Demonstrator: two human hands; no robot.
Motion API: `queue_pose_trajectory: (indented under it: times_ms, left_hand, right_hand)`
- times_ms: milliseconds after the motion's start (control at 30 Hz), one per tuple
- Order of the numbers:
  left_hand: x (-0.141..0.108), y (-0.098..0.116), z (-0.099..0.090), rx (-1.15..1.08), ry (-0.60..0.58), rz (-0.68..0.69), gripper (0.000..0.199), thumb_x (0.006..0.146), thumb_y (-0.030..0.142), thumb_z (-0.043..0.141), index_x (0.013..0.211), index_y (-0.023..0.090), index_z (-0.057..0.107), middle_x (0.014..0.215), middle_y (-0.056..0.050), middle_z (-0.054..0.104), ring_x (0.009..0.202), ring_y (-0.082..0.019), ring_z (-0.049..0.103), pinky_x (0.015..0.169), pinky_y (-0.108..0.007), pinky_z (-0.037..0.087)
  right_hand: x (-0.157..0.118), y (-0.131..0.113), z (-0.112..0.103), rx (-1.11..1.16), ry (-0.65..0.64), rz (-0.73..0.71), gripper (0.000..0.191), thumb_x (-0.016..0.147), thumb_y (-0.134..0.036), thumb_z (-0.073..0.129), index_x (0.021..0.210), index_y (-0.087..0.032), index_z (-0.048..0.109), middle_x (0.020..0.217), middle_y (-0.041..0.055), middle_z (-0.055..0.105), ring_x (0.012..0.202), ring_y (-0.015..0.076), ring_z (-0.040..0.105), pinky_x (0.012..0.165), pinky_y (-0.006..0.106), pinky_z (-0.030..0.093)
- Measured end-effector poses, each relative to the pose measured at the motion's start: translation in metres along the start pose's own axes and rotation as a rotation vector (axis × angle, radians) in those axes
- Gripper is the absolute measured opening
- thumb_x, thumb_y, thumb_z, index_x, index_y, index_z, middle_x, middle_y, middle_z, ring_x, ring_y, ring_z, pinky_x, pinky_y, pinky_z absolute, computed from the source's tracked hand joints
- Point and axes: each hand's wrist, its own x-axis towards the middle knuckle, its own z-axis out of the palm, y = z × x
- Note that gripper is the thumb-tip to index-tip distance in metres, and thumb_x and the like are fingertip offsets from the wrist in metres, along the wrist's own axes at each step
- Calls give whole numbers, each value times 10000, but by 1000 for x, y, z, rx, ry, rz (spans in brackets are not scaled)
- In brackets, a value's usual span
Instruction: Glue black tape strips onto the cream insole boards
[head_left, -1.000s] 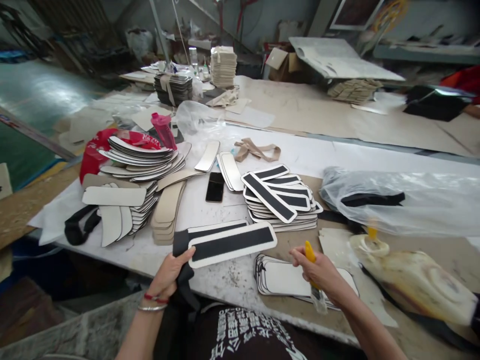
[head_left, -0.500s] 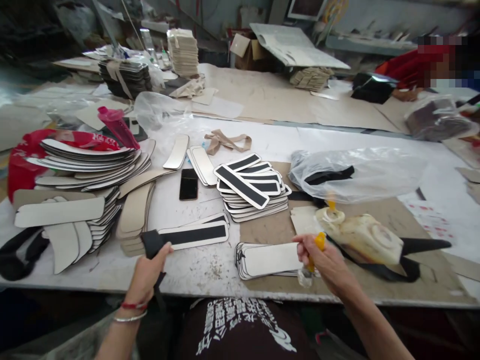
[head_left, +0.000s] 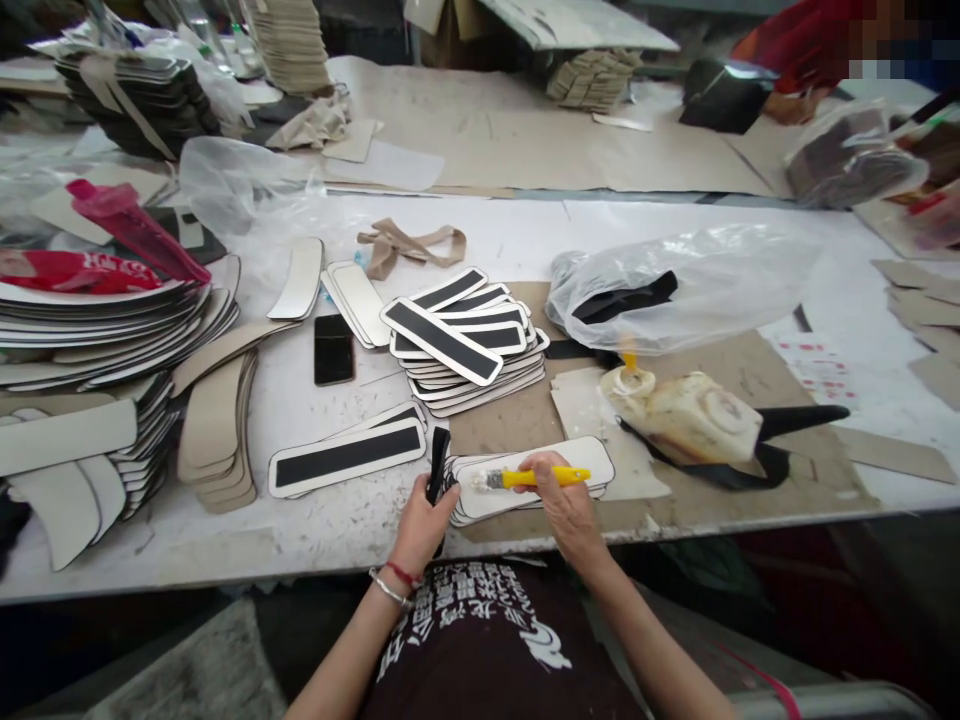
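Observation:
My left hand grips a black strip that stands up at the left end of a low stack of white oblong pieces by the table's near edge. My right hand holds a yellow-handled brush laid flat across the top white piece, bristles pointing left. Just left of my hands lies a white piece with a black strip stuck on it. Behind it sits a pile of the same finished pieces. A glue-crusted bottle lies to the right.
A black phone lies mid-table. Tall stacks of curved white and beige pieces fill the left. A clear plastic bag with black strips sits behind the bottle. Another person in red works at the far right.
My left hand carried the black strip from the left over to the white stack. My right hand turned the brush flat onto the top piece. The view tilted down and right.

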Motion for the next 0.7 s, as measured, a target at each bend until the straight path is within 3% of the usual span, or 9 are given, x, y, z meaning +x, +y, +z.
queue_pose_trajectory:
  times_ms: [100,200,367,500,700]
  left_hand:
    - [2,-2,4,69,11,-2,487,695,470,591,1051,153,485,828,-63,619,753,-205,573,715,-319,427]
    - [6,-6,8,124,41,-32,508,670,438,614,1059,154,452,774,-37,598,706,-200,566,688,-321,427]
    - [8,-12,12,154,59,-33,437,689,431,580,1013,170,446,689,7,534,637,-179,530,647,-311,420]
    - [8,-14,14,153,82,-25,426,686,446,572,994,178,450,683,11,529,628,-177,523,637,-311,416]
    - [6,-10,15,151,120,-3,438,656,480,581,945,171,468,674,10,522,601,-174,513,604,-311,415]
  right_hand:
    - [0,10,5,-16,-8,95,310,758,-488,558,760,-181,518,664,-8,535,609,146,569,589,259,447]
    - [-3,18,5,-75,-25,91,266,745,-444,581,737,-182,532,655,-10,535,601,143,551,570,256,440]
    - [-9,21,-12,-295,14,-71,212,813,-387,512,763,-186,563,730,16,560,662,148,538,630,274,437]
    - [-9,16,-38,-508,113,-245,176,838,-332,501,757,-188,562,763,29,563,757,158,528,739,295,412]
    - [-3,10,-75,-713,248,-389,112,847,-259,498,781,-187,553,778,33,554,774,156,524,737,289,426]
